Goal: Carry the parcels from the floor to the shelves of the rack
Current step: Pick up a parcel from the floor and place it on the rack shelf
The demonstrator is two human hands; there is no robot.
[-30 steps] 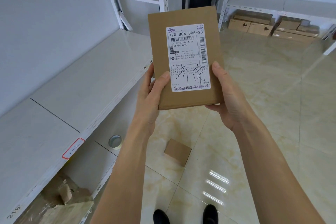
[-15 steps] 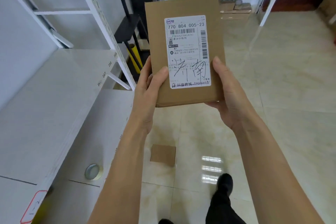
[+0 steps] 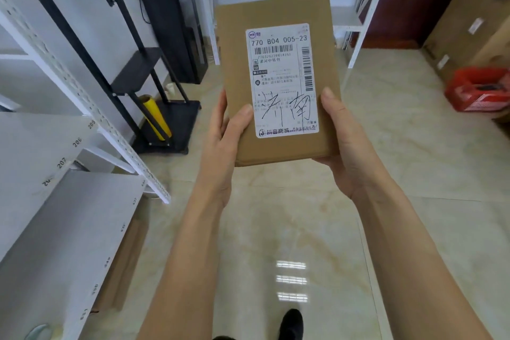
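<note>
A flat brown cardboard parcel [image 3: 237, 69] with a white shipping label is held up in front of me at chest height, label facing me. My left hand [image 3: 223, 143] grips its lower left edge, thumb on the front. My right hand [image 3: 345, 141] holds the lower right corner, thumb along the side. The white rack [image 3: 63, 218] with numbered shelf edges runs along my left, its shelves lower than the parcel.
A black stand [image 3: 165, 107] with a yellow film roll [image 3: 156, 119] stands ahead left. A red container [image 3: 480, 90] sits on the floor at right beside large brown boxes [image 3: 469, 16]. Another white rack [image 3: 358, 16] stands at the back. A tape roll [image 3: 38, 331] lies on the low shelf.
My view has swung right along the rack while I step forward. The small parcel on the floor has left the frame. Both hands keep the same hold on the parcel.
</note>
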